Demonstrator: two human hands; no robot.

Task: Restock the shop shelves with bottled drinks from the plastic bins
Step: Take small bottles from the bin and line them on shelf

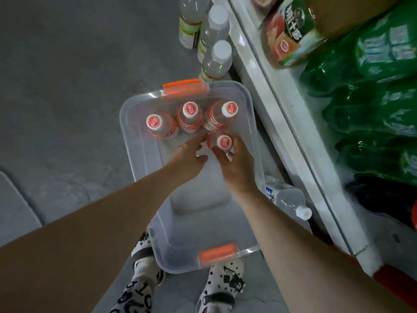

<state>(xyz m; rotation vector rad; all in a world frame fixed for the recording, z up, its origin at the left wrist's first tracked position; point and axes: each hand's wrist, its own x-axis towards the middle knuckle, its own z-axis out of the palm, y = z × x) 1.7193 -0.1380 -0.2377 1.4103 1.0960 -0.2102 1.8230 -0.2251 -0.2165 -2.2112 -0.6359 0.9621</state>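
A: Target?

B: The front bottle [223, 141]. It stands upright in the clear bin [140, 154] on the floor, long axis vertical, cap up. It's on its own, just on the person's side of the row of three bottles [189, 116].

A: Which hand is on it?

B: The right hand [237, 170]. Its thumb is on the bottle's left and its fingers [237, 143] are curled round the right side, so it's grasping below the cap. My read is the next move is a straight lift.

A: And the left?

B: The left hand [187, 154] is just beside the same bottle on its left. Its fingers are relaxed, pointing at it and holding nothing. I can't tell if the tips touch it.

A: Where does it go?

B: Probably the shelf [282, 123], which lies to the right of the bin, so the right hand is nearer.

A: Anything hidden?

B: The right palm covers the bottle's body, so how far down the grip sits is unclear. Labels are blurred. The shelf is cut off at the frame edge, and no free slot shows among the green packs [372, 98].
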